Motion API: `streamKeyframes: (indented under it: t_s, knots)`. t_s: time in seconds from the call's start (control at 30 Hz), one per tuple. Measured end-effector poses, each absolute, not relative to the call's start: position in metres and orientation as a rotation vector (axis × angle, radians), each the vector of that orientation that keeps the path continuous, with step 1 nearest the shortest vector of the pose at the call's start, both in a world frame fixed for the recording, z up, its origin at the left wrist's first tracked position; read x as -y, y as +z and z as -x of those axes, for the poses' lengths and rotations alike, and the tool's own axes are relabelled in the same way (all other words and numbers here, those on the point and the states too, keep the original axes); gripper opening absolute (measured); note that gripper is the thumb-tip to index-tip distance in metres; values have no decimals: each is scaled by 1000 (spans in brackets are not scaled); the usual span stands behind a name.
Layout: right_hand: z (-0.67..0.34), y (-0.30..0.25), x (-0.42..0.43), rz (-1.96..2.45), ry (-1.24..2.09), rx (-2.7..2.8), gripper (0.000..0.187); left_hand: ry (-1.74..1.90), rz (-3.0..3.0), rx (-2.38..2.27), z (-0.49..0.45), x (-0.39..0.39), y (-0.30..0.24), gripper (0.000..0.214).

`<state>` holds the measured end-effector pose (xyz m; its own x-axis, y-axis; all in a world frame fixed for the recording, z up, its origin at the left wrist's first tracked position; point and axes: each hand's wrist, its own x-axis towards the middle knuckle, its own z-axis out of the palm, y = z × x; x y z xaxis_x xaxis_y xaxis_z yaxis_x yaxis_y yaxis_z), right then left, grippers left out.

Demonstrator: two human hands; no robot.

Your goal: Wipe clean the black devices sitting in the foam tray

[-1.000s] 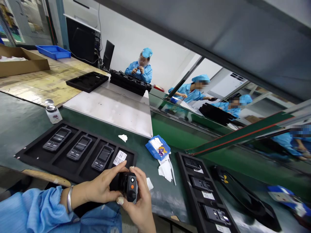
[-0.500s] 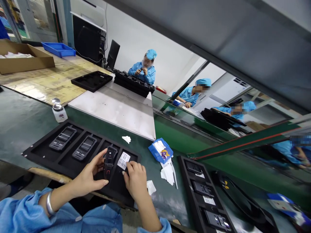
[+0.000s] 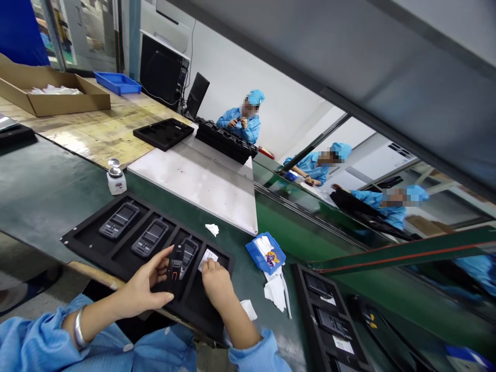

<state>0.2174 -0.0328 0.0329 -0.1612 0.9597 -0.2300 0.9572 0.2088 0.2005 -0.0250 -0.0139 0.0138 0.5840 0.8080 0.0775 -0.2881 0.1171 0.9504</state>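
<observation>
My left hand (image 3: 145, 281) grips a black handheld radio (image 3: 175, 268) by its sides, holding it over the third compartment of a black foam tray (image 3: 93, 227). Its lower end shows a red mark. My right hand (image 3: 217, 285) rests its fingertips on a white label (image 3: 208, 260) in the tray's fourth compartment. Two similar radios (image 3: 119, 220) (image 3: 150, 237) lie in the first compartments, and a third radio (image 3: 189, 254) is partly hidden behind the held one.
A blue box with white paper (image 3: 265, 253) and loose wipes (image 3: 276, 292) lie to the right. A second black tray of devices (image 3: 329, 320) sits at lower right. Behind stand a small bottle (image 3: 116, 180) and a steel plate (image 3: 194, 188). A co-worker (image 3: 242, 118) sits across.
The radio went from both hands, held near my body, to my left hand alone over the tray. My right hand moved onto the label. The whole view shifted as my head turned.
</observation>
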Motion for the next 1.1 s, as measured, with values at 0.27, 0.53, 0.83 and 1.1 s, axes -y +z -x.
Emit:
streamKeyframes:
  t_s: [0.27,0.53,0.83,1.1]
  knots:
    - [-223,50,29,-1747,-21,-2248,27,854,-1126,-498,22,14,7,92]
    - [-215,36,19,-1756,29,-2257,27,826,-1084,-471,28,15,16,84]
    - [-236,17,44,-1849,101,-2279,37,798,-1014,-470,26,11,9,86]
    - [-225,7,58,-2023,98,-2128,26,761,-964,-399,18,8,7,82]
